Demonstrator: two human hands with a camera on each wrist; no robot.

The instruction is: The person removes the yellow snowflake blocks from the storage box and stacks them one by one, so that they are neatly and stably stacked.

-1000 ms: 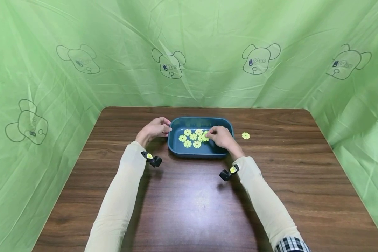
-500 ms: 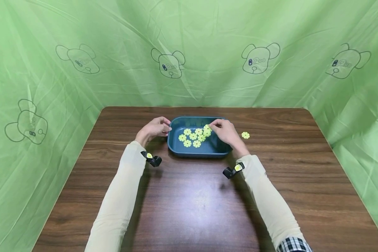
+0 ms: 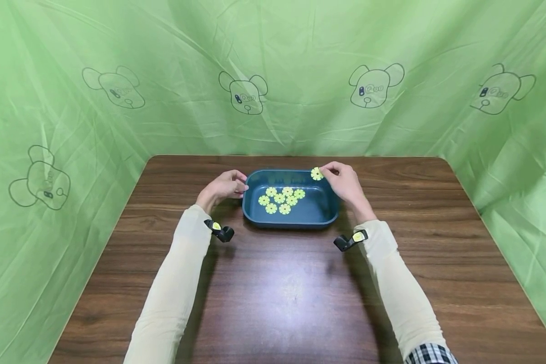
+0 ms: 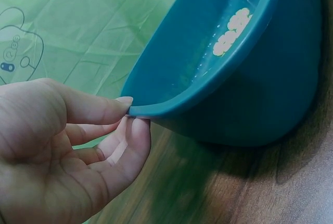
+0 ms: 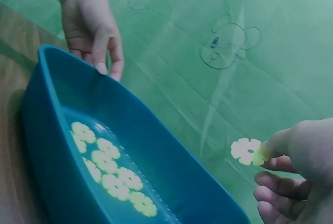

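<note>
Pinching a thin yellow flower piece (image 5: 242, 151) at its edge, the thumb and a fingertip of the right hand (image 3: 344, 183) are pressing together, while the lower fingers are lying loosely bent and apart from the piece. Holding only the edge is probably working well, since the petals and centre are showing and the piece can be angled freely. A soft pinch seems enough; squeezing harder might be risking a bend or a slip.

Around that grip, the flower piece is hanging over the far right corner of the blue tub (image 3: 315, 208). Its petals are overlapping the rim in the head view, but the right wrist view is showing it apart, against the curtain (image 3: 300, 132). Leaving good space above the rim would be helping, so that no petal is catching there.

Across the tub, the left hand (image 3: 225, 185) is pinching the left end of the rim, its thumb on top and fingertips underneath. Steadying lightly there, without tipping, is likely the best support.

Inside, the other flower pieces (image 3: 279, 198) are lying flat on the floor, mostly toward the left and middle, some touching or overlapping. The tub itself is standing on the wooden table (image 3: 437, 242).
</note>
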